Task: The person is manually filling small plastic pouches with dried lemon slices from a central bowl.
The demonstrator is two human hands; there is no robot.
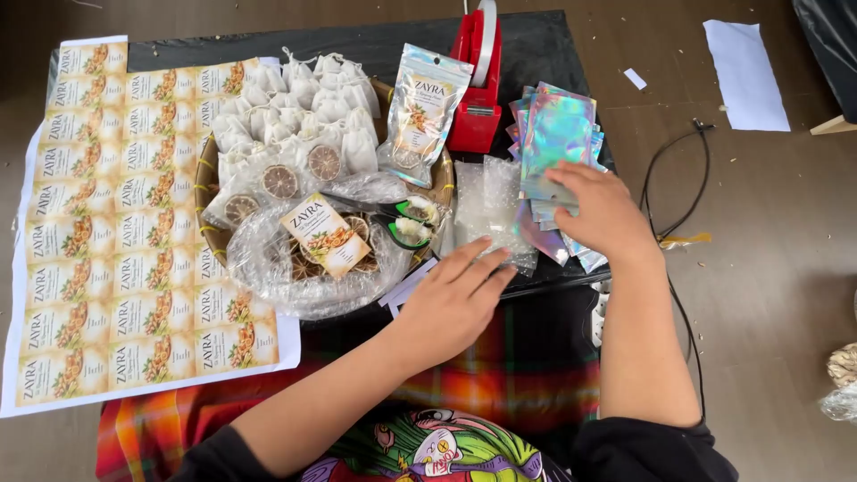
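Plaid cloth (527,366) nearest; my left hand (455,299) flat on clear bags (489,207), right hand (603,210) flat on holographic pouches (555,134); tape dispenser (478,85), basket (207,183) behind.

Tape dispenser (478,85) and basket (207,192) crowding pouches (555,143).

Sheet of labels (134,223) lies at left; basket (207,183) of small cloth bags (303,107) beside it; tape dispenser (478,85) behind; stack of pouches (553,143) at right, under right hand (603,214); left hand (455,299) on clear bags (486,201) between.
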